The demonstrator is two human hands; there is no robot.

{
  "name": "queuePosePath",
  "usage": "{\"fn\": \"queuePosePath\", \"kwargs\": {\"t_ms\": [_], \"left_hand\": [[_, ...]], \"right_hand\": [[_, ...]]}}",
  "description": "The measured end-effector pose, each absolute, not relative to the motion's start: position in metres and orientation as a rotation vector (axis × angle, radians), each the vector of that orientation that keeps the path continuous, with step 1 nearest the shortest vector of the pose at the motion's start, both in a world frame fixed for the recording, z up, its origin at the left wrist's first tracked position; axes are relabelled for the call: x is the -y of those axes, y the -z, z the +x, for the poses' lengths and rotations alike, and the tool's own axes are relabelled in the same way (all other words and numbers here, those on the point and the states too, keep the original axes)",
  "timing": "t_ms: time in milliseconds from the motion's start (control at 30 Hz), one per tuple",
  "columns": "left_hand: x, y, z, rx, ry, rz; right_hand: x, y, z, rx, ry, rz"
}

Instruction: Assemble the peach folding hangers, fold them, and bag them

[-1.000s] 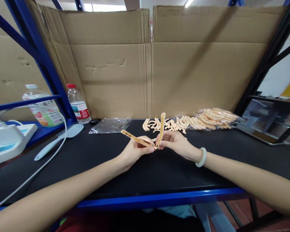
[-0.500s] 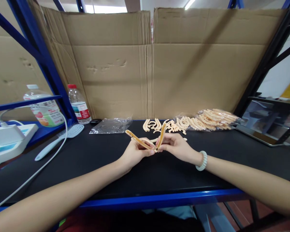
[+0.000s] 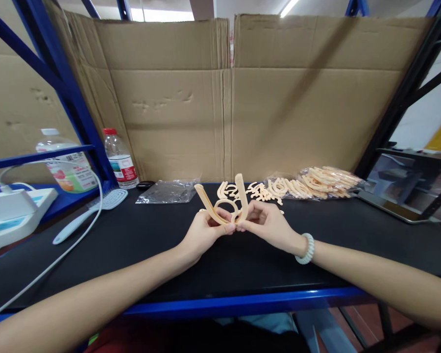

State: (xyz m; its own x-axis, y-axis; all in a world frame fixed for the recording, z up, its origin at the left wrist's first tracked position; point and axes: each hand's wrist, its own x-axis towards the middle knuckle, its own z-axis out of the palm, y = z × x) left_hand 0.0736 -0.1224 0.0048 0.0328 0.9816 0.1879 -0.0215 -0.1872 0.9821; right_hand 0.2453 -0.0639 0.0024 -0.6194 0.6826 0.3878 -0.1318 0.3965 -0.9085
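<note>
My left hand (image 3: pixel 206 230) pinches the lower end of a curved beige strip (image 3: pixel 208 202), which leans up to the left. Another curved beige strip (image 3: pixel 241 193) rises almost upright from the fingers of my right hand (image 3: pixel 266 225). The lower ends of both strips meet between my two thumbs. A thin beige ring-shaped piece (image 3: pixel 226 202) shows behind and between them; how it joins the strips is hidden by my fingers. Both hands are closed, held above the black tabletop (image 3: pixel 220 269).
Loose beige curved pieces (image 3: pixel 259 191) lie behind my hands, with a clear bag of similar strips (image 3: pixel 327 182) to their right. At left are an empty plastic bag (image 3: pixel 169 191), a hairbrush (image 3: pixel 95 211), a red-capped bottle (image 3: pixel 121 162) and a white cable (image 3: pixel 69 250). Cardboard (image 3: pixel 169 108) walls the back.
The held pieces have turned, so the strips now stand more upright and show their broad faces, and the ring-shaped piece has come into view. Both hands stay in almost the same place.
</note>
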Motion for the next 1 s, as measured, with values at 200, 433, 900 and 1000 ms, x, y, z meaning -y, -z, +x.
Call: {"fn": "queuePosePath", "kwargs": {"t_ms": [200,433,900,1000], "left_hand": [[0.120,-0.007,0.072,-1.078,-1.314,1.309],[0.110,-0.021,0.054,-1.095,-1.298,1.189],[0.082,-0.040,-0.012,-1.324,-0.904,2.018],[0.083,-0.043,-0.012,-1.373,-0.759,2.351]], "right_hand": [[0.061,-0.006,0.241,1.840,-1.338,-0.501],[0.021,-0.032,0.273,1.948,-1.524,-0.530],[-0.028,-0.045,0.315,2.548,-0.999,-0.698],[-0.026,-0.041,0.312,2.681,-0.911,-0.700]]}}
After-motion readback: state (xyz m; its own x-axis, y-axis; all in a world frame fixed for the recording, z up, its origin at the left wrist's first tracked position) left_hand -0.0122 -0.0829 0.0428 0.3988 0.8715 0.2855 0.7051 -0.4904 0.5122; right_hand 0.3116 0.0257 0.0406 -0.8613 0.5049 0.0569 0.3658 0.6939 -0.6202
